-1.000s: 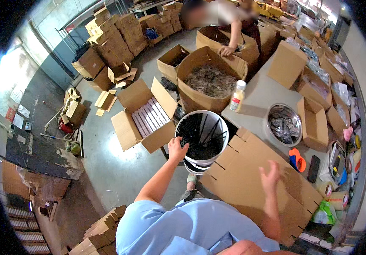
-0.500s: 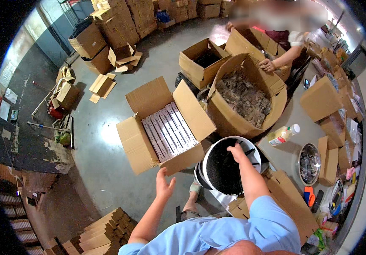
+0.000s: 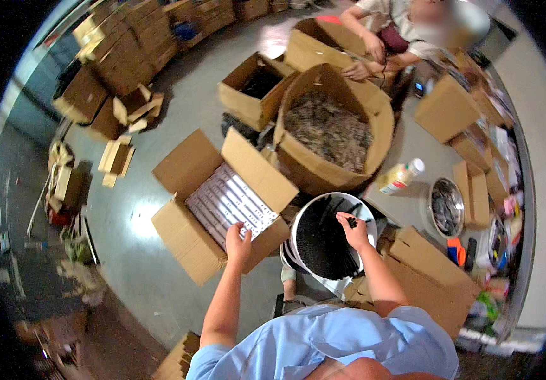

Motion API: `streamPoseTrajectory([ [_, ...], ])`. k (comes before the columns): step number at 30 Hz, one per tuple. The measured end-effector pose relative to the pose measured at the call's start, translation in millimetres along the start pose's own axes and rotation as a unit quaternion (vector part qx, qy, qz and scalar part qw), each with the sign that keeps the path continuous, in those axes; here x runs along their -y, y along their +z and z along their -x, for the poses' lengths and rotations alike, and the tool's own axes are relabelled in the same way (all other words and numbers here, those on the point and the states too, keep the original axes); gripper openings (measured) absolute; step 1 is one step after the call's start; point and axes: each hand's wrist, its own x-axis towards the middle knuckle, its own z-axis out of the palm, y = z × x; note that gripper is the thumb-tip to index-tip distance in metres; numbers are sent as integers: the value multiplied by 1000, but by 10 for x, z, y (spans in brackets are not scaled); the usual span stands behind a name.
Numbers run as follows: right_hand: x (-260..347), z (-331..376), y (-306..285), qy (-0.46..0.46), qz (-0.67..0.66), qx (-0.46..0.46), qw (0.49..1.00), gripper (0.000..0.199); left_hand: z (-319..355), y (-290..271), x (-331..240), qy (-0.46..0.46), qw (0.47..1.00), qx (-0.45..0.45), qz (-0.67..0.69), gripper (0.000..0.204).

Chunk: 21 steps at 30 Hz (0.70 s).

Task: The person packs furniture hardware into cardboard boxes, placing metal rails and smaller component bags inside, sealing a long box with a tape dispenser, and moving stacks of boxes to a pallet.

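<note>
My right hand [image 3: 353,233] is closed around several short black rod-like pieces [image 3: 350,221], just above a white bucket [image 3: 301,221]. Packed in that bucket is a dense mass of thin black rods [image 3: 323,244]; their exact kind is unclear. Over the near end of an open cardboard box [image 3: 187,244] is my left hand [image 3: 238,244], its thumb and fingers apart beside long white strips with dark holes [image 3: 225,196]. These strips lie side by side in the box. Whether the fingertips touch a strip cannot be made out.
Beyond the bucket stands a large carton [image 3: 384,130] of grey-brown scraps. Another person's hands [image 3: 365,66] are at a carton behind it. On the right-hand table are a bottle [image 3: 399,177], a metal bowl [image 3: 445,206] and an orange tool [image 3: 455,251]. Flattened cardboard [image 3: 431,266] lies near my right arm.
My left hand has moved from outside the box to over the strips' near end. My right hand has lifted from the bucket's rods with several black pieces in it. The view has shifted.
</note>
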Motion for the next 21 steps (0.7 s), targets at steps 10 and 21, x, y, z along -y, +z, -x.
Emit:
streamPoseTrajectory([
  [10,557,672,-1445,56,-174,-113,977,33,-1264,1121,540,-402,860,-9,315,42],
  [21,-541,2619,-3192,190,-528,-457,690,21,-1424,1011,1171,-340,884,42,318,39],
])
